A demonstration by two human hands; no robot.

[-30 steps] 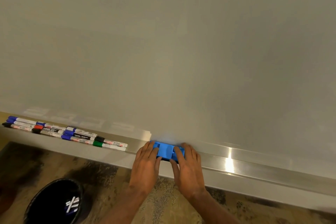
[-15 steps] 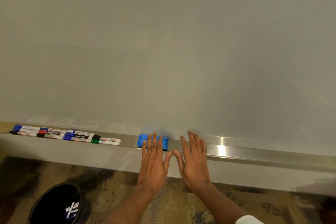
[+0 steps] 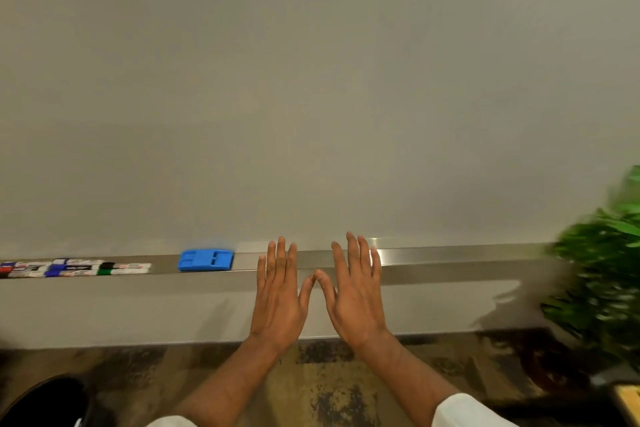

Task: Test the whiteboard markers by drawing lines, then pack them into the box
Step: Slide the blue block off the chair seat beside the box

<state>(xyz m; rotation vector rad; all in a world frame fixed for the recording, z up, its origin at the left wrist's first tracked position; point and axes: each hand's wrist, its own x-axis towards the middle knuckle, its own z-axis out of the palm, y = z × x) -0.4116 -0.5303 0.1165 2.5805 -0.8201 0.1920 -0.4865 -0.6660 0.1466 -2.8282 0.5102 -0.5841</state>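
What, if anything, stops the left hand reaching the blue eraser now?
Probably nothing, so yes: the left hand is open and empty, and the blue eraser lies on the tray just to its left, only bare tray between them.

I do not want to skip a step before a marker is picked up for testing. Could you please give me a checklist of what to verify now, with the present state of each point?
1. The left hand is free, fingers straight, holding nothing: ok.
2. The right hand is free in the same way: ok.
3. The markers lie on the tray, left of the eraser: ok.
4. The whiteboard is bare for test lines: ok.
5. The eraser is on the tray, apart from both hands: ok.
6. The box for packing is in view: not ok, none shows.
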